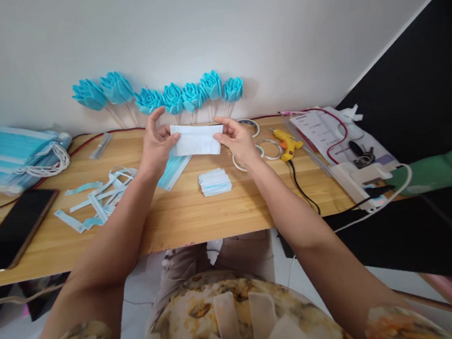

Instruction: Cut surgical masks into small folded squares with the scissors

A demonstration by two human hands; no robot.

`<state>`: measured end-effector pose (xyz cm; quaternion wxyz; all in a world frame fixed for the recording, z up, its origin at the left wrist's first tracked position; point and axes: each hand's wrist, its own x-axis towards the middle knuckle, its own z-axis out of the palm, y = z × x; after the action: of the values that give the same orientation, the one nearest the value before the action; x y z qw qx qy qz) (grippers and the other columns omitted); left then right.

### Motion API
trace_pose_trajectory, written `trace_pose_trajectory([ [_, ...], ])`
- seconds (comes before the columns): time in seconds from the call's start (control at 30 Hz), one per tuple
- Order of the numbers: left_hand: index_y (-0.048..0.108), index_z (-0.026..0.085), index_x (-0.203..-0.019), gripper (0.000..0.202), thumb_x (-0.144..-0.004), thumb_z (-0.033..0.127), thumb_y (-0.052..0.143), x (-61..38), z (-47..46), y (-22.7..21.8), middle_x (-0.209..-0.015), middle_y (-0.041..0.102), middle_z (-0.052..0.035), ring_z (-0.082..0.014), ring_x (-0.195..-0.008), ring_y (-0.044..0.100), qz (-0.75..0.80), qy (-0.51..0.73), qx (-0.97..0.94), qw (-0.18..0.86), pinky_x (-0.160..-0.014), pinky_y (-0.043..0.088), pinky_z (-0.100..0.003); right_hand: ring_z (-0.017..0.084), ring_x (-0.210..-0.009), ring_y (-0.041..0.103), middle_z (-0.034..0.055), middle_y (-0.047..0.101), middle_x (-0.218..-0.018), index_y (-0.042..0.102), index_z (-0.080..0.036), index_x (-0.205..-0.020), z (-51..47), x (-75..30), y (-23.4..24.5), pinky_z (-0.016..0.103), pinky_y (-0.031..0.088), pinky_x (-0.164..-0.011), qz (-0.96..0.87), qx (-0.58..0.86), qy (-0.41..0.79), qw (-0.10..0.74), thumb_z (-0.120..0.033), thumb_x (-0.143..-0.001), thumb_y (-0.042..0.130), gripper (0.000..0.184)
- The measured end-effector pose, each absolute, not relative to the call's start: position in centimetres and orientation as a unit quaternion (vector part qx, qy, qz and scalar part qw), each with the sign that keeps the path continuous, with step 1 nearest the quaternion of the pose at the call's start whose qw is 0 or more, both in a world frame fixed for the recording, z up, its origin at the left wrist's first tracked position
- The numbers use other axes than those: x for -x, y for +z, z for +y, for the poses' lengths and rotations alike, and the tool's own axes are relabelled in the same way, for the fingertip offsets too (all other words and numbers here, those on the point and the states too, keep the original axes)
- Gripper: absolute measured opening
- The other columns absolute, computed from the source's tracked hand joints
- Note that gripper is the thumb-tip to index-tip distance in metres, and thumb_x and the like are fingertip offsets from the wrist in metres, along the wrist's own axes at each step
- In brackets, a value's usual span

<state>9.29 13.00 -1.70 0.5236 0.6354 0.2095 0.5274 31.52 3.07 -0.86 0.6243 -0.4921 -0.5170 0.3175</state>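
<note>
Between my two hands a white rectangular piece of face mask fabric [198,140] is stretched out above the table. My left hand [158,141] pinches its left end between thumb and fingers, with the index finger raised. At the right end my right hand [236,136] pinches it the same way. Below and partly behind the held piece lies a light blue mask strip [175,170]. A small stack of folded white and pale blue mask pieces [214,182] sits nearer the table's front edge.
Several blue fabric flowers on sticks [172,97] lean against the wall. At left are a pile of blue masks [12,153], cut-off strips [97,200] and a phone [16,229]. Tape rolls [271,149], a yellow glue gun [288,143] and a power strip [355,186] lie right.
</note>
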Motion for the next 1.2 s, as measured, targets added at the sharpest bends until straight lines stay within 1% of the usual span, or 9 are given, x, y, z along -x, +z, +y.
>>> trace_pose_trajectory([
  [0.13, 0.04, 0.033, -0.15, 0.089, -0.075, 0.048, 0.086, -9.4, 13.1, -1.9, -0.103, 0.071, -0.0064, -0.0281, -0.1, 0.073, 0.207, 0.536, -0.621, 0.533, -0.077, 0.055, -0.033, 0.022, -0.098, 0.065, 0.0013, 0.068, -0.097, 0.071, -0.03, -0.123, 2.8, -31.1, -0.7, 0.036, 0.057, -0.083, -0.527, 0.481, 0.343, 0.611, -0.047, -0.074, 0.085, 0.054],
  [0.4, 0.041, 0.033, -0.149, 0.087, -0.075, 0.044, 0.086, -9.1, 13.0, -1.4, -0.091, 0.068, -0.0035, -0.0275, -0.092, 0.073, 0.219, 0.543, -0.591, 0.555, -0.076, 0.056, -0.036, 0.023, -0.1, 0.066, 0.0036, 0.073, -0.123, 0.068, -0.029, -0.13, 2.0, -30.4, -0.2, 0.04, 0.056, -0.089, -0.561, 0.46, 0.412, 0.551, -0.053, -0.071, 0.086, 0.066],
  [0.5, 0.049, 0.031, -0.145, 0.083, -0.072, 0.04, 0.087, -9.0, 12.5, -0.7, -0.088, 0.068, -0.0027, -0.0246, -0.085, 0.072, 0.219, 0.534, -0.588, 0.566, -0.071, 0.053, -0.032, 0.022, -0.095, 0.066, 0.0027, 0.075, -0.112, 0.068, -0.029, -0.13, 1.9, -30.6, 0.0, 0.038, 0.056, -0.086, -0.554, 0.468, 0.418, 0.548, -0.053, -0.071, 0.087, 0.067],
  [0.6, 0.065, 0.026, -0.127, 0.062, -0.07, 0.034, 0.086, -9.1, 11.7, 0.0, -0.088, 0.069, -0.0027, -0.0193, -0.078, 0.068, 0.219, 0.521, -0.58, 0.587, -0.066, 0.05, -0.028, 0.021, -0.088, 0.065, 0.0008, 0.073, -0.093, 0.07, -0.029, -0.126, 1.9, -30.8, 0.1, 0.035, 0.055, -0.081, -0.529, 0.475, 0.415, 0.568, -0.055, -0.069, 0.087, 0.065],
  [0.77, 0.076, 0.02, -0.103, 0.039, -0.066, 0.029, 0.086, -9.4, 10.8, 0.5, -0.083, 0.07, -0.001, -0.0125, -0.069, 0.061, 0.256, 0.502, -0.528, 0.636, -0.061, 0.047, -0.023, 0.017, -0.078, 0.062, 0.0, 0.071, -0.084, 0.074, -0.024, -0.099, 2.2, -30.8, 0.2, 0.03, 0.053, -0.072, -0.466, 0.494, 0.423, 0.601, -0.063, -0.058, 0.089, 0.058],
  [0.9, 0.074, 0.017, -0.084, 0.031, -0.063, 0.034, 0.09, -9.7, 10.3, 0.6, -0.073, 0.069, 0.0, -0.0108, -0.062, 0.059, 0.301, 0.491, -0.499, 0.648, -0.058, 0.048, -0.022, 0.012, -0.066, 0.054, -0.0035, 0.06, -0.068, 0.066, -0.021, -0.074, 2.2, -30.5, 0.3, 0.027, 0.048, -0.064, -0.43, 0.514, 0.421, 0.611, -0.068, -0.054, 0.088, 0.055],
  [1.03, 0.062, 0.017, -0.063, 0.042, -0.064, 0.048, 0.091, -9.9, 10.2, 0.3, -0.057, 0.059, 0.0028, -0.0084, -0.051, 0.051, 0.311, 0.474, -0.508, 0.648, -0.052, 0.044, -0.022, 0.008, -0.055, 0.042, -0.0064, 0.047, -0.057, 0.056, -0.021, -0.061, 2.0, -30.1, 0.3, 0.024, 0.038, -0.054, -0.417, 0.526, 0.42, 0.611, -0.071, -0.054, 0.087, 0.059],
  [1.1, 0.059, 0.018, -0.062, 0.05, -0.067, 0.059, 0.087, -9.9, 10.4, -0.2, -0.056, 0.059, 0.0015, -0.0108, -0.05, 0.054, 0.309, 0.459, -0.512, 0.657, -0.051, 0.045, -0.024, 0.008, -0.053, 0.038, -0.0069, 0.043, -0.055, 0.052, -0.021, -0.058, 2.0, -30.0, 0.1, 0.024, 0.033, -0.051, -0.407, 0.531, 0.416, 0.616, -0.072, -0.056, 0.085, 0.061],
  [1.2, 0.066, 0.018, -0.075, 0.058, -0.076, 0.075, 0.073, -10.1, 10.8, -1.1, -0.064, 0.068, -0.0057, -0.0206, -0.062, 0.068, 0.29, 0.444, -0.541, 0.653, -0.057, 0.053, -0.031, 0.01, -0.055, 0.043, -0.0052, 0.048, -0.056, 0.055, -0.022, -0.06, 2.3, -29.9, -0.4, 0.026, 0.035, -0.053, -0.381, 0.528, 0.421, 0.632, -0.072, -0.058, 0.084, 0.058],
])
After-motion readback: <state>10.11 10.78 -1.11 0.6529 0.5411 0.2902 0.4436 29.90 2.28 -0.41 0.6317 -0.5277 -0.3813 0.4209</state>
